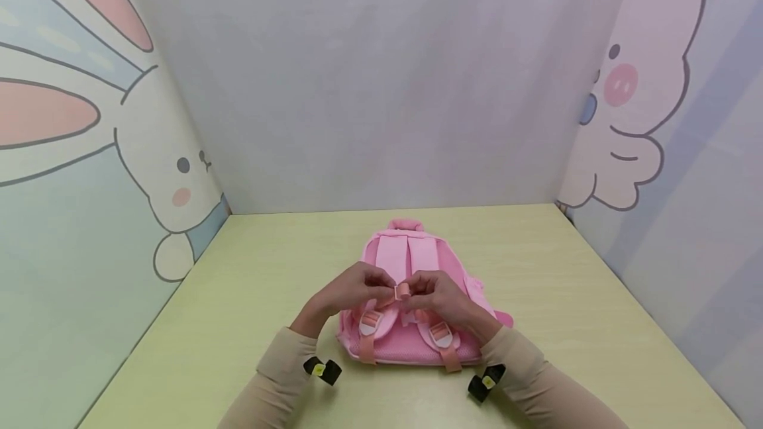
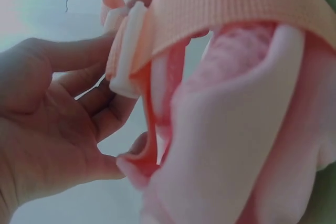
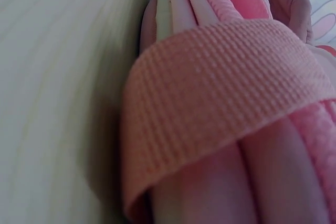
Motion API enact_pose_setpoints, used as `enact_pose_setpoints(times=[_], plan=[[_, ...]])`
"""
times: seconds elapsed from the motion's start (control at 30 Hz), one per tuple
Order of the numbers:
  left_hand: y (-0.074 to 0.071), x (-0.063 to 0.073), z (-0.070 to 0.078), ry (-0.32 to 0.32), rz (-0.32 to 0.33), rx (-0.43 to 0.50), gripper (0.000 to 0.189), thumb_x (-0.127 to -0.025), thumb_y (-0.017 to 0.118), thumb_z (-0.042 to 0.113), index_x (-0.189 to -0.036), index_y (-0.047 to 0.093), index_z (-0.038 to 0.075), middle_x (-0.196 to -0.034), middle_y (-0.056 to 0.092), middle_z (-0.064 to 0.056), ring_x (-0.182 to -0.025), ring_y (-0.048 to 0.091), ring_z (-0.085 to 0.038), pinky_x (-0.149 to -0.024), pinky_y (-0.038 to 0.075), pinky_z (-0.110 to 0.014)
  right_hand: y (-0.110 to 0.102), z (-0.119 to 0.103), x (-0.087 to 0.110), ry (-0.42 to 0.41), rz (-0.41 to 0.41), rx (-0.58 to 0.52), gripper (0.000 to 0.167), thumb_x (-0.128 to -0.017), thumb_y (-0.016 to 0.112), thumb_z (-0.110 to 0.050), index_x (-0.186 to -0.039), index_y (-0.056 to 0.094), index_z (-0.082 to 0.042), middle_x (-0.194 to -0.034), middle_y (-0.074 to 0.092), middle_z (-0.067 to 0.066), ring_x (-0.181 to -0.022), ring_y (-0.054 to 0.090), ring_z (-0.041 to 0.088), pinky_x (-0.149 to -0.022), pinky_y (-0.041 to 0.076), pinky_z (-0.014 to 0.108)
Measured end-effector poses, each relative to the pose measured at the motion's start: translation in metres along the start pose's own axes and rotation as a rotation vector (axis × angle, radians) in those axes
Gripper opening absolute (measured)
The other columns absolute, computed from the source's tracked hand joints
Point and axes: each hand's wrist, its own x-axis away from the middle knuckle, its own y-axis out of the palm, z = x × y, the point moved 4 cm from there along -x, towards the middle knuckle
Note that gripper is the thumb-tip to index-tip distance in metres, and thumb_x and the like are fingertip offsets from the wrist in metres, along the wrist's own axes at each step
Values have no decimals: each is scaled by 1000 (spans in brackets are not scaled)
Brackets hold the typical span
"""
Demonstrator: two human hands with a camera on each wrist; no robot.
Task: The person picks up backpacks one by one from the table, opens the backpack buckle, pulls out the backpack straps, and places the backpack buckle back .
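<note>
A pink backpack (image 1: 417, 353) lies on the table with its shoulder straps facing up. Above its middle, my left hand (image 1: 350, 287) pinches peach webbing beside a small white slider buckle (image 1: 396, 292). From the other side, my right hand (image 1: 442, 295) pinches the looped end of that webbing (image 1: 405, 290). The left wrist view shows the slider (image 2: 126, 51) up close, threaded with webbing, against the left fingers. In the right wrist view a broad peach strap (image 3: 210, 95) fills the middle, and a hand (image 3: 286, 3) shows at upper right.
Two white adjuster buckles, one left (image 1: 370, 322) and one right (image 1: 441, 334), sit on the lower shoulder straps. A carry handle (image 1: 406, 224) tops the bag. The pale yellow table (image 1: 250, 270) meets a grey curtain (image 1: 381, 85) behind and cartoon-printed side walls.
</note>
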Motion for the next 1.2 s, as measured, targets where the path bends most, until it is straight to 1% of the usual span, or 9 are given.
enact_pose_setpoints(times=[0.17, 0.33, 0.43, 0.53, 0.67, 0.77, 0.9, 1.0, 1.2], plan=[[-6, 4, 2, 46, -21, -121, 22, -92, 72, 25, -110, 72, 12, -98, 69, 3, -90, 61, -16, -79, 52, -31, -1, 0, 0, -4, 5, 11, 24, -90, 74, -9, -111, 68, 2, -102, 72, 15, -88, 68, 18, -75, 56, 29], [-6, 7, 5, 24, -12, -241, 27, -85, 79, 19, -108, 71, 8, -91, 65, 2, -85, 59, -15, -72, 52, -30, -2, 0, 0, 17, 24, 10, 24, -90, 74, -10, -109, 67, 2, -102, 72, 15, -89, 68, 20, -76, 56, 31], [-1, 5, 8, 18, -7, -312, 21, -84, 80, 16, -103, 71, 10, -85, 63, 5, -79, 58, -12, -67, 51, -27, -3, 0, 1, 37, 45, 26, 25, -90, 74, -11, -110, 68, 1, -101, 71, 15, -86, 65, 19, -72, 54, 27], [4, 3, 9, 34, 0, -352, 12, -86, 79, 15, -96, 72, 11, -80, 63, 7, -74, 57, -10, -65, 50, -25, -4, 1, 1, 47, 59, 34, 26, -90, 75, -12, -111, 69, 1, -99, 70, 14, -82, 61, 18, -68, 51, 26], [2, 3, 8, 65, -8, -307, 7, -88, 78, 14, -93, 73, 12, -80, 65, 8, -74, 59, -9, -67, 51, -25, -4, 2, -1, 42, 50, 21, 23, -91, 73, -12, -108, 68, 2, -98, 70, 16, -83, 62, 19, -69, 52, 26], [-1, 4, 7, 76, -14, -224, 8, -89, 77, 14, -96, 74, 12, -83, 67, 7, -76, 61, -9, -70, 52, -26, -4, 3, -1, 31, 37, 11, 20, -92, 72, -12, -105, 67, 2, -98, 70, 17, -85, 64, 20, -71, 53, 26], [-2, 4, 6, 60, -26, -89, 11, -90, 76, 13, -101, 74, 9, -87, 70, 3, -81, 64, -13, -74, 54, -28, -4, 3, -2, 19, 24, 12, 17, -92, 72, -11, -102, 66, 2, -93, 68, 16, -81, 61, 18, -67, 51, 25], [0, 3, 4, 45, -31, -27, 13, -90, 75, 11, -102, 73, 7, -89, 70, 1, -83, 66, -15, -75, 55, -29, -4, 3, -2, 17, 22, 5, 16, -92, 72, -11, -101, 66, 1, -92, 68, 15, -80, 61, 18, -67, 50, 25], [4, 1, 5, 41, -3, -14, 13, -89, 75, 8, -102, 72, 4, -88, 70, -1, -82, 66, -14, -74, 55, -28, -3, 3, -1, 20, 25, -10, 14, -91, 73, -10, -100, 67, -1, -95, 70, 14, -84, 64, 17, -72, 53, 26]])
